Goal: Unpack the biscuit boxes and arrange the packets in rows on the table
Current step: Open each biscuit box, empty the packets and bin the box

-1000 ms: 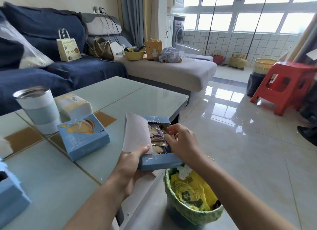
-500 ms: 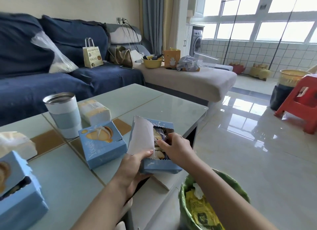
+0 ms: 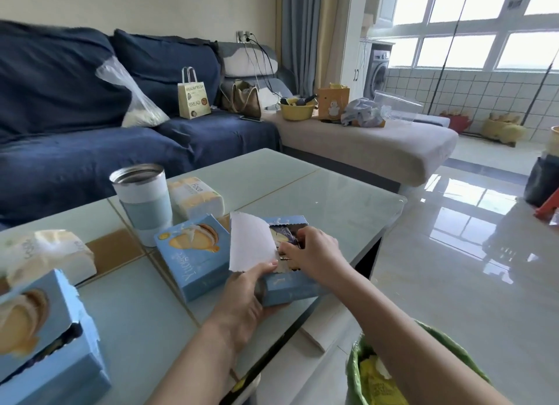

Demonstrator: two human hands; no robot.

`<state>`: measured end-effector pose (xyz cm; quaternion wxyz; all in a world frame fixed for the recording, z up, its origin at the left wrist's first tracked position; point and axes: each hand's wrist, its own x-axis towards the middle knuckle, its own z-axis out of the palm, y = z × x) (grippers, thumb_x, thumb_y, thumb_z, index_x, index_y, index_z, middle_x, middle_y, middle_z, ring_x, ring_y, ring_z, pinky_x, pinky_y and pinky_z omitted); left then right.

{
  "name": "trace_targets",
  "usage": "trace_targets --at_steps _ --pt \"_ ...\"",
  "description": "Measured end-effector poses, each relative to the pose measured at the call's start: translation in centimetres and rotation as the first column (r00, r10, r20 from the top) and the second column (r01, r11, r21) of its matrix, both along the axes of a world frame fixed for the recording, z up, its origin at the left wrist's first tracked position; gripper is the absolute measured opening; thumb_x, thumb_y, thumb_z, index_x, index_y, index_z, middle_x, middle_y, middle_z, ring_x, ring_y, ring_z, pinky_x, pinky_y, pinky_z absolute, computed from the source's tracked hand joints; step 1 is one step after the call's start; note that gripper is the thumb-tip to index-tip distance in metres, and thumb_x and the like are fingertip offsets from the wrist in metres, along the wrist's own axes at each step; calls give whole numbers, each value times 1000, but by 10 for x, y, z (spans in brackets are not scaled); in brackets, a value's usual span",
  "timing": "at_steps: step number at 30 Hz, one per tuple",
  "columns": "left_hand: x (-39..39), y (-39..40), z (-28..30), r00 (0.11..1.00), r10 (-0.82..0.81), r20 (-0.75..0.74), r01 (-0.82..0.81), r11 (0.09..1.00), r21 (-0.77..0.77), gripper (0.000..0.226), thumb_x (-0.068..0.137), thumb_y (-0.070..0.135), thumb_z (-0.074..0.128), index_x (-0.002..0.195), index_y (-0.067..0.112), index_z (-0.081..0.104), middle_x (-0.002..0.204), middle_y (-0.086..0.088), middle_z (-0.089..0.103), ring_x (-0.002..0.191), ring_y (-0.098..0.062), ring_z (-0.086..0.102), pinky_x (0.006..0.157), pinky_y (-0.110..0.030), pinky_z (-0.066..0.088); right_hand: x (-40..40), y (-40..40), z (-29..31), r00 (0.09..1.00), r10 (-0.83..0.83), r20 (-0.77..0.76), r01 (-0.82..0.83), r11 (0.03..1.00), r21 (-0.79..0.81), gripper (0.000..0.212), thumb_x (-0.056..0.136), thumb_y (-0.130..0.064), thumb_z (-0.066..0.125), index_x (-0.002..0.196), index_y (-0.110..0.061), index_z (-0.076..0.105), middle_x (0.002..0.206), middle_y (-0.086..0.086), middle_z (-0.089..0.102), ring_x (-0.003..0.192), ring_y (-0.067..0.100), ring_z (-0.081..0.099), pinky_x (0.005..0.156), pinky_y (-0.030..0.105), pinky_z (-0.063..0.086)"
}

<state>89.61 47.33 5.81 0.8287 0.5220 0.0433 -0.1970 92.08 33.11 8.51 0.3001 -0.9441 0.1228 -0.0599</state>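
An open blue biscuit box [image 3: 287,286] is held over the near edge of the glass worktop [image 3: 317,199]. The left hand [image 3: 245,292] is wrapped around the box's near side, with the thumb pressed on the torn white flap [image 3: 251,244], which is bent up. The right hand [image 3: 314,253] is reached into the box, and a purple packet [image 3: 279,238] inside is pinched by its curled fingers. A closed biscuit box [image 3: 193,256] is seen lying just left of the held box. Behind that, a cup [image 3: 142,202] and a tissue pack [image 3: 196,197] are seen. A third, torn-open box [image 3: 51,338] is seen far to the left.
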Motion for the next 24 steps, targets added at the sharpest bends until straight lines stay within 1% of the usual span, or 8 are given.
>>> trace_targets --at_steps 2,5,10,13,16,18,22,24 --pt "3 0 0 1000 9 -11 -9 1000 -13 24 78 13 69 101 8 72 96 -18 73 80 -29 71 67 -46 60 7 0 6 1000 -9 -4 9 1000 -8 36 85 -53 54 86 -16 57 97 6 64 99 32 51 88 38 44" --pt "4 -1 1 999 16 43 -16 1000 -4 28 79 11 71 106 14 68 98 -13 75 83 -29 72 67 -46 60 12 3 16 999 -37 -37 35 998 -51 37 89 -48 50 74 -15 46 92 8 60 96 33 46 80 36 40" --pt "-3 10 3 990 53 128 -56 998 24 27 82 11 71 108 19 68 96 -7 76 87 -25 73 67 -42 59 12 7 24 999 28 -44 -24 995 99 29 86 -40 56 83 -11 53 89 6 59 97 33 54 79 36 44" --pt "-9 20 6 985 79 153 -88 994 56 26 82 11 71 106 21 68 91 -4 76 83 -21 73 69 -45 60 6 10 21 994 101 -35 -93 978 188 25 80 -38 60 72 -15 53 72 1 54 80 26 51 72 31 39" --pt "-17 27 11 982 114 152 -126 990 71 19 82 9 71 99 18 70 84 -3 76 75 -18 72 74 -52 60 0 11 23 984 164 -67 -141 955 262 27 77 -39 68 65 -18 56 60 -5 53 57 8 52 53 19 40" --pt "-23 30 13 980 137 146 -147 987 65 20 82 9 72 99 18 70 85 -4 75 76 -20 71 72 -50 60 -3 12 25 973 206 -101 -178 956 233 28 78 -40 70 68 -19 56 62 -6 54 49 1 51 48 15 40" --pt "-31 31 19 971 220 98 -222 975 4 23 83 8 71 103 17 69 89 -8 75 75 -22 71 63 -41 59 -6 19 37 937 259 -236 -264 964 11 42 82 -56 61 73 -15 55 74 -1 56 69 17 52 64 27 41" --pt "-33 27 23 947 318 45 -317 948 -27 24 82 7 71 103 18 68 90 -7 75 76 -22 70 59 -37 58 -7 25 48 921 270 -282 -299 952 -64 48 83 -60 58 70 -15 52 71 -2 52 69 17 49 63 27 38"
